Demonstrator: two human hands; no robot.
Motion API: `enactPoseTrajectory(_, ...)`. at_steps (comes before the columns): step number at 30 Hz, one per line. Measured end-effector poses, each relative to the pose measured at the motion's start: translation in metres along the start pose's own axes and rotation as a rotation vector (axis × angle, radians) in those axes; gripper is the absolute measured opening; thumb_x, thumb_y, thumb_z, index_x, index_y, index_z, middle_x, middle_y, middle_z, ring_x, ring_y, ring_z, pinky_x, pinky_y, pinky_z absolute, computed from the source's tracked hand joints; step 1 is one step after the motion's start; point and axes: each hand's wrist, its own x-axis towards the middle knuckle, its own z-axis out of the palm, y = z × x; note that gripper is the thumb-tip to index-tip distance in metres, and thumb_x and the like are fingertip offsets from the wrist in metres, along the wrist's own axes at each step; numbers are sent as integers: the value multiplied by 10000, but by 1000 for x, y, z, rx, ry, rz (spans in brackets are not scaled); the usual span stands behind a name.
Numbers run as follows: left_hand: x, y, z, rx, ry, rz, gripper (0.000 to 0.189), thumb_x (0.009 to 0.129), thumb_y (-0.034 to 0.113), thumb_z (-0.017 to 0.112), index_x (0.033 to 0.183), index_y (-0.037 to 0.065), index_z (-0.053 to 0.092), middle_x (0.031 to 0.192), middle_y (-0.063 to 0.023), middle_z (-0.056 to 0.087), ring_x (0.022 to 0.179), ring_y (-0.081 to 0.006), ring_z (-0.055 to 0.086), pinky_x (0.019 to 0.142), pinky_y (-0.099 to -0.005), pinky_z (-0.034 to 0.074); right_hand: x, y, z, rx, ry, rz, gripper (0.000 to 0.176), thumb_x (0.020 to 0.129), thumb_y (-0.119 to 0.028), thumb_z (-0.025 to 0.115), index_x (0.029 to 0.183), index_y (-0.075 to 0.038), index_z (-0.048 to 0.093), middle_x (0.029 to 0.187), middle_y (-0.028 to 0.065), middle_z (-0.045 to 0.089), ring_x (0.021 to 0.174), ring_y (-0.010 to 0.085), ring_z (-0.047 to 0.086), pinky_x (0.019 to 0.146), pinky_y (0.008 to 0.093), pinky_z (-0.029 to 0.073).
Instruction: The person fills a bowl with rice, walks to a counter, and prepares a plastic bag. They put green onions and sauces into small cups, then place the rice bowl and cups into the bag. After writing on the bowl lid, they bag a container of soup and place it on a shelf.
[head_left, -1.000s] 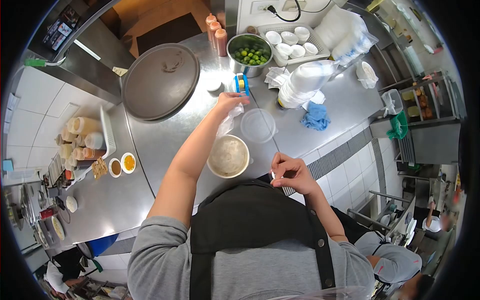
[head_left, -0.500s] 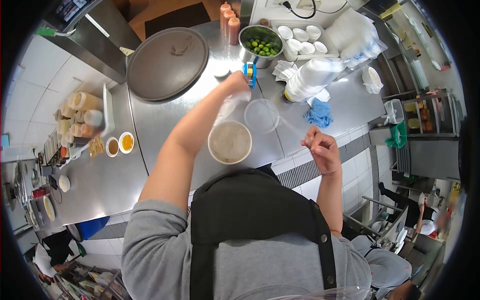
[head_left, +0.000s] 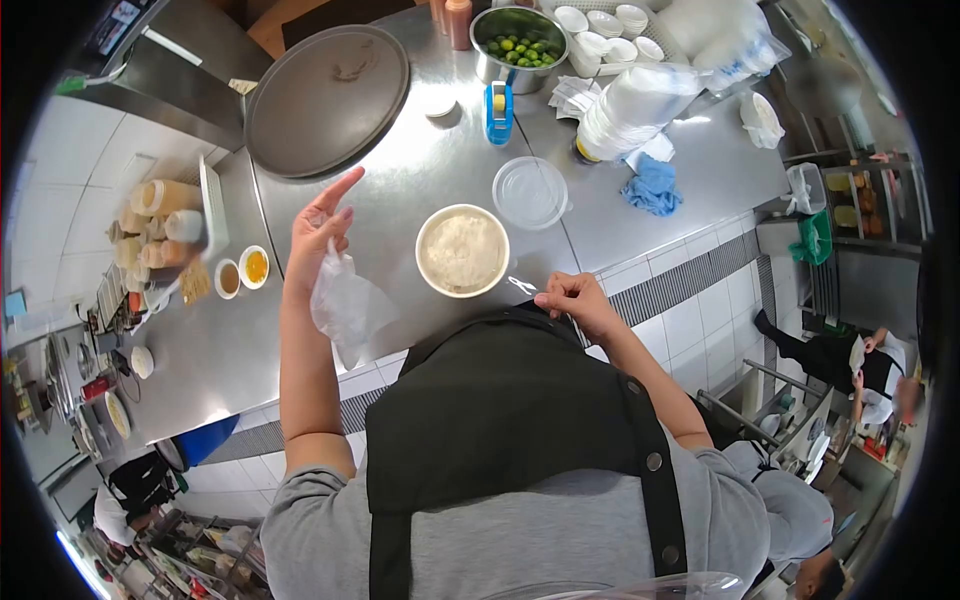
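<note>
A clear plastic bag (head_left: 345,305) hangs from my left hand (head_left: 322,232), its lower fingers and thumb closed on it while the index finger points outward. My right hand (head_left: 580,303) is pinched near the table's front edge. From its fingertips sticks out a shiny, see-through strip (head_left: 521,286) that looks like clear tape. Between my hands stands a round white tub (head_left: 505,250) filled with a whitish food. Just beyond it, a clear round lid (head_left: 530,192) lies flat. The blue tape dispenser (head_left: 498,114) stands farther back, apart from both hands.
A large round dark tray (head_left: 325,100) lies at the back left. Limes fill a metal pot (head_left: 515,75) at the back. Stacked foam cups (head_left: 635,112) and a blue cloth (head_left: 654,187) are to the right. Two sauce cups (head_left: 254,266) sit left. Other people are in the background.
My left hand has left the tape dispenser and swung left and nearer, carrying the plastic bag. My right hand has moved left and lower, close to the tub.
</note>
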Motion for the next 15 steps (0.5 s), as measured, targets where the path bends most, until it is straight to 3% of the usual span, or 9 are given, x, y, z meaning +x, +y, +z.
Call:
enactPoseTrajectory(1,-4,-1,3,55,35,1,519,881,97,694,1383,45,572,1479,-65,520,613,41,407,496,-137,347,5,9,1,12,5,-6,412,815,-191,824,555,-50,537,706,7,544,657,81,504,660,243,387)
enactPoseTrajectory(2,-4,-3,4,114,54,-8,470,871,99,706,1332,49,624,1437,-53,559,691,1,489,605,-159,418,7,15,0,-2,-2,-2,420,810,-199,831,552,-53,532,698,8,548,654,83,512,652,248,391)
enactPoseTrajectory(4,12,-35,-6,275,34,82,441,897,127,693,1322,32,625,1398,-67,588,664,1,487,587,-156,418,9,22,-3,-26,-9,5,438,799,-214,846,547,-59,523,684,11,557,647,86,529,636,258,399)
enactPoseTrajectory(7,25,-86,-9,207,72,-86,390,932,186,680,1281,13,649,1260,-83,662,762,-54,580,688,-197,471,23,39,-4,-272,106,112,466,793,-293,852,539,-43,553,607,25,589,564,113,537,568,291,410)
enactPoseTrajectory(11,37,-150,2,-36,53,-306,415,961,307,675,1262,21,673,1186,-112,702,1039,-161,653,917,-295,494,75,61,-6,-703,55,-6,474,785,-404,833,584,-12,657,550,63,640,489,166,576,511,331,444)
enactPoseTrajectory(15,61,-219,-3,380,225,-280,345,935,207,703,1166,-48,703,1047,-131,738,907,-177,690,822,-298,550,102,29,5,-806,-75,-37,291,731,-332,823,670,-59,743,583,124,654,541,215,640,544,384,477)
